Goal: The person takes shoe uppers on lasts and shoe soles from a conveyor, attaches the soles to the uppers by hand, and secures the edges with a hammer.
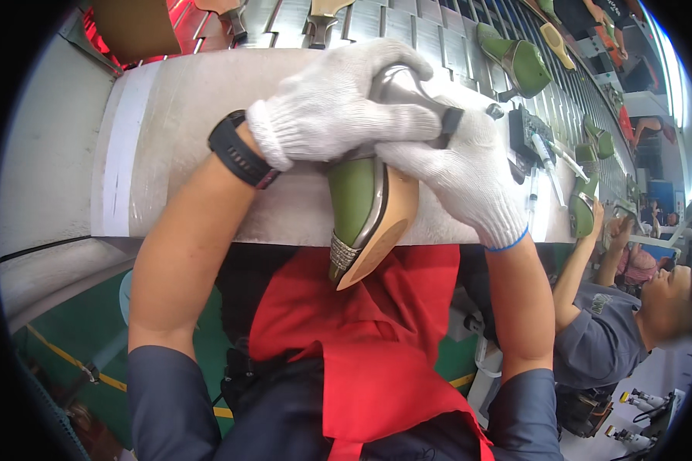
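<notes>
A green high-heeled shoe [351,201] is between my two hands, its pointed toe tilted down toward me past the edge of the pale work ledge [184,146]. A glittering band crosses its toe, and the tan sole [396,215] faces right. My left hand [342,107], in a white knit glove, wraps over the silvery heel end with thumb and fingers curled. From the right, my gloved right hand [469,173] is closed around the sole and heel side, thumb across the shank. A dark heel tip [451,121] shows between the hands. Fingertips of the right hand are partly hidden.
A slatted metal conveyor [454,58] runs beyond the ledge, carrying green shoes [527,67] and tan-soled pieces [327,9]. Syringes [547,160] rest by a black holder [524,131] at right. A co-worker [611,323] handles another green shoe [583,209]. Red light glows far left.
</notes>
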A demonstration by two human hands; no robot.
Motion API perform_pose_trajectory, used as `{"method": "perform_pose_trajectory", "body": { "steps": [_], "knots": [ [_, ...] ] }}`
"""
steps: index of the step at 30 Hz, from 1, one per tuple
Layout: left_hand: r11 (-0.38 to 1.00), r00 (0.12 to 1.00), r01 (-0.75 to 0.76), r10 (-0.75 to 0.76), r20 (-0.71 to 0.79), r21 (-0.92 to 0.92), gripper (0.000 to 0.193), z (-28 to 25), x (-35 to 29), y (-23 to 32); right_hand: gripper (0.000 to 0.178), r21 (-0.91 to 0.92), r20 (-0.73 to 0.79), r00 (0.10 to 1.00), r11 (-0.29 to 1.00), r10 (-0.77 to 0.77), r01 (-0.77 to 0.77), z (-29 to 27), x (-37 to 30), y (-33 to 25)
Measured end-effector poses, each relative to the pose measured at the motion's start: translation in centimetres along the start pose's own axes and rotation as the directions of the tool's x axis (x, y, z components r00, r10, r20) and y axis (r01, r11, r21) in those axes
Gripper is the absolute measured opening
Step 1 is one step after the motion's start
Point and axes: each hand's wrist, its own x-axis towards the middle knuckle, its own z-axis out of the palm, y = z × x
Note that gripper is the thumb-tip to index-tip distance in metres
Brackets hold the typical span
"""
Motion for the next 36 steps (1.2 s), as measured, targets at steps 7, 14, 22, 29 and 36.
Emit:
{"method": "perform_pose_trajectory", "body": {
  "steps": [7, 14, 22, 29, 36],
  "knots": [
    [0.949, 0.887, 0.041, 0.109, -0.449, 0.311, 0.063, -3.4, -9.1, -0.1, 0.048, -0.229, 0.073, 0.986, 0.960, -0.148, 0.160, 0.7, -1.2, -3.4],
    [0.908, 0.887, -0.072, 0.247, -0.391, 0.412, 0.075, 4.0, -15.5, 1.9, 0.062, -0.430, 0.047, 0.849, 0.756, -0.527, 0.494, 1.0, -3.8, -0.2],
    [0.966, 0.975, -0.048, 0.100, -0.197, 0.252, 0.062, 2.7, -14.6, 2.4, 0.051, -0.380, 0.033, 0.785, 0.718, -0.619, 0.582, 2.5, -5.2, 1.2],
    [0.999, 0.980, 0.031, -0.026, -0.198, 0.026, 0.038, 3.5, -13.5, 2.4, 0.044, -0.369, 0.074, 0.761, 0.691, -0.645, 0.622, 3.2, -5.0, 0.9],
    [0.993, 0.969, 0.106, -0.116, -0.220, -0.055, 0.029, 3.6, -13.1, 3.5, 0.036, -0.320, 0.083, 0.795, 0.739, -0.602, 0.593, 2.8, -4.8, 0.1]
  ]
}}
